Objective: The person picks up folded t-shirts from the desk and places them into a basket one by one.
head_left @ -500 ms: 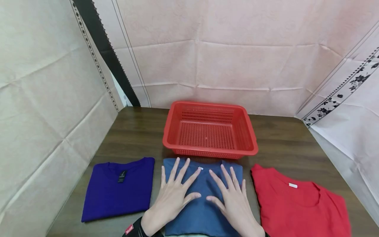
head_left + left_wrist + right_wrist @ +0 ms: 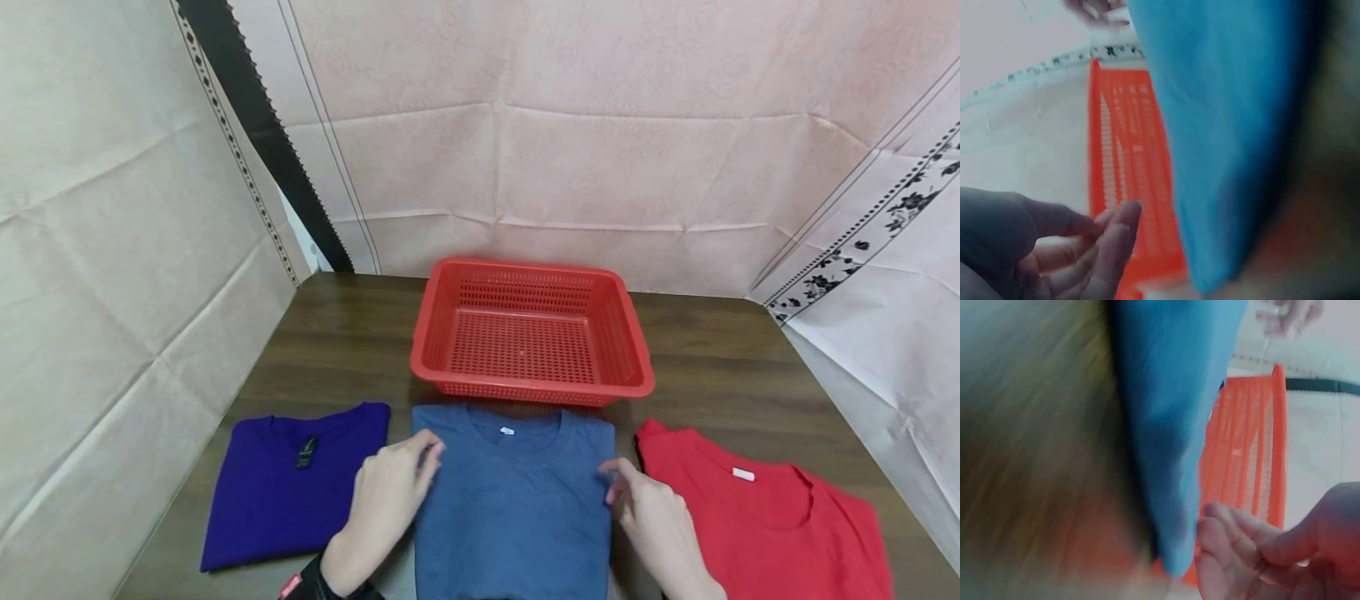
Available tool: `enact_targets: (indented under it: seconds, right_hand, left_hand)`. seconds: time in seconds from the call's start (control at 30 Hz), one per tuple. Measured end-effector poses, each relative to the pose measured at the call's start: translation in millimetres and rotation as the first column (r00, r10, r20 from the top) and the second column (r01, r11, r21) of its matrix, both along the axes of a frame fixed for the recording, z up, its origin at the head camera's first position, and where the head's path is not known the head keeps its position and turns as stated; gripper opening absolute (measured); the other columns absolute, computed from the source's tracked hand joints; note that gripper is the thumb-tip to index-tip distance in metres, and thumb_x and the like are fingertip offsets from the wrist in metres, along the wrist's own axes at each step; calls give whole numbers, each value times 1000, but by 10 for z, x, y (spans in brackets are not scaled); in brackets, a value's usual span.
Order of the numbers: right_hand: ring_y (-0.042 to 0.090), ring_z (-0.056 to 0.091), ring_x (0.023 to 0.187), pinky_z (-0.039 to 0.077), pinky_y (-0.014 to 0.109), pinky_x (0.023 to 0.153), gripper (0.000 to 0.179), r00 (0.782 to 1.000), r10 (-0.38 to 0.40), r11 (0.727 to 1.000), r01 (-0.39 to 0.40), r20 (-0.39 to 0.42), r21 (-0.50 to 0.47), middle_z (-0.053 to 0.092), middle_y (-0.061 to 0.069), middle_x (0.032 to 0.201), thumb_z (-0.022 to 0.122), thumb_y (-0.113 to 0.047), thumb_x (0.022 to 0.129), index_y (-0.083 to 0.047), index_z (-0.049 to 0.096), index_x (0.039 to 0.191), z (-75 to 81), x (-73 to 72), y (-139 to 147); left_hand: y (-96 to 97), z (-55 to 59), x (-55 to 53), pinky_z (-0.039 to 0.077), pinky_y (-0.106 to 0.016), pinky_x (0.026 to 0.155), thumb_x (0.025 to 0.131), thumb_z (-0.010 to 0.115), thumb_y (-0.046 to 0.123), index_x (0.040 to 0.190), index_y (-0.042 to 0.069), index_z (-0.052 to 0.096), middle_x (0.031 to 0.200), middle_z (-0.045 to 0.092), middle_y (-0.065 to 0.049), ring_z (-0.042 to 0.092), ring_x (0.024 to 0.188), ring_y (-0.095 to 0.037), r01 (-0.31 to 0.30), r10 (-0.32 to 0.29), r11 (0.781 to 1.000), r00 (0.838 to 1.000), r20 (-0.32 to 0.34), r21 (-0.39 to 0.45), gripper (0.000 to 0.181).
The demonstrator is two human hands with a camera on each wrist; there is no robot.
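Note:
A folded blue T-shirt (image 2: pixel 513 517) lies flat with its neckline toward the basket and a small white label inside the collar. Beside its left edge is my left hand (image 2: pixel 390 487), fingers loosely bent; the left wrist view shows its fingertips (image 2: pixel 1127 215) apart from the cloth. My right hand (image 2: pixel 663 521) hovers at the right edge, its fingers bent too. In the right wrist view its fingertips (image 2: pixel 1210 528) come close to the shirt's edge; whether they touch it I cannot tell. Neither hand holds anything.
Behind the blue shirt stands a red plastic basket (image 2: pixel 525 388) with perforated walls. A folded purple T-shirt (image 2: pixel 292 500) lies at the left, a folded red T-shirt (image 2: pixel 772 525) at the right. White sheets (image 2: pixel 615 167) hang around the wooden table (image 2: pixel 352 350).
Both hands have lifted off the blue shirt's middle, where they lay with spread fingers, and moved outward to its two side edges. Their fingers have bent. The shirt's front is uncovered.

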State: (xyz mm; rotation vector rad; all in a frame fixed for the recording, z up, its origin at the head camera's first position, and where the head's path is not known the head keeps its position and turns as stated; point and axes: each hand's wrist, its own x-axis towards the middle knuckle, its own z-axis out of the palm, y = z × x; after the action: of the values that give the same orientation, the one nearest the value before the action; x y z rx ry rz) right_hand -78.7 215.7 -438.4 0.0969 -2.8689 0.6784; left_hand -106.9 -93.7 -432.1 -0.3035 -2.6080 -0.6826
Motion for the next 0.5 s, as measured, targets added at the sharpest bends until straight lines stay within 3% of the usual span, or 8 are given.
enact_targets:
  seconds: [0.07, 0.13, 0.17, 0.23, 0.3, 0.37, 0.43, 0.5]
  right_hand:
    - [3, 52, 57, 46, 26, 49, 46, 993, 3, 994, 9, 114, -105, 66, -5, 85, 50, 9, 77, -20, 62, 112, -11, 19, 123]
    - [8, 58, 70, 53, 26, 56, 47, 976, 16, 968, 39, 218, -247, 66, 5, 102, 51, 7, 83, -16, 56, 124, -38, 43, 230]
    - [11, 60, 75, 55, 27, 59, 46, 964, 26, 945, 62, 265, -320, 64, 10, 110, 50, 6, 86, -13, 53, 128, -54, 56, 275]
    - [17, 60, 83, 58, 28, 64, 44, 941, 55, 886, 108, 333, -451, 59, 17, 118, 51, 1, 90, -7, 47, 133, -89, 73, 337]
    - [22, 60, 90, 58, 32, 70, 46, 921, 106, 813, 136, 374, -566, 55, 23, 123, 51, -4, 92, 0, 41, 136, -116, 76, 371]
    - [25, 60, 93, 57, 36, 75, 50, 897, 174, 741, 153, 406, -654, 52, 27, 126, 51, -10, 93, 4, 35, 138, -135, 56, 371]
    - [27, 58, 100, 56, 38, 79, 58, 862, 240, 679, 180, 447, -711, 47, 30, 131, 52, -17, 94, 7, 29, 140, -149, 23, 351]
    - [30, 54, 109, 55, 41, 83, 64, 819, 282, 641, 227, 500, -733, 40, 32, 136, 52, -25, 94, 8, 24, 141, -164, -18, 322]
  left_hand:
    - [-117, -37, 24, 45, -27, 43, 85, 65, 19, 98, 21, 66, 82, 68, 8, 57, 63, -6, -5, 1, 999, 997, 77, 50, 14]
    - [-206, -77, 62, 51, -29, 57, 86, 63, 18, 114, 16, 61, 100, 67, 0, 60, 81, -10, -4, -20, 993, 978, 205, 116, 29]
    - [-240, -103, 82, 54, -31, 64, 87, 63, 19, 122, 14, 56, 109, 64, -4, 59, 90, -13, -2, -40, 988, 961, 273, 153, 36]
    - [-278, -134, 126, 55, -36, 75, 88, 61, 22, 133, 12, 47, 124, 56, -10, 55, 105, -20, -14, -92, 967, 912, 401, 254, 48]
    - [-283, -164, 152, 53, -41, 83, 90, 59, 24, 138, 10, 39, 132, 48, -16, 50, 113, -26, -34, -160, 929, 860, 484, 367, 54]
    - [-268, -185, 162, 51, -45, 87, 91, 57, 24, 141, 8, 33, 138, 42, -20, 47, 117, -30, -72, -221, 877, 816, 533, 474, 58]
    - [-240, -204, 152, 51, -46, 87, 92, 56, 24, 143, 6, 28, 140, 39, -23, 47, 116, -31, -116, -277, 815, 783, 557, 568, 61]
    - [-216, -219, 125, 51, -47, 86, 92, 55, 24, 144, 4, 24, 141, 37, -25, 48, 115, -32, -160, -325, 756, 750, 576, 635, 63]
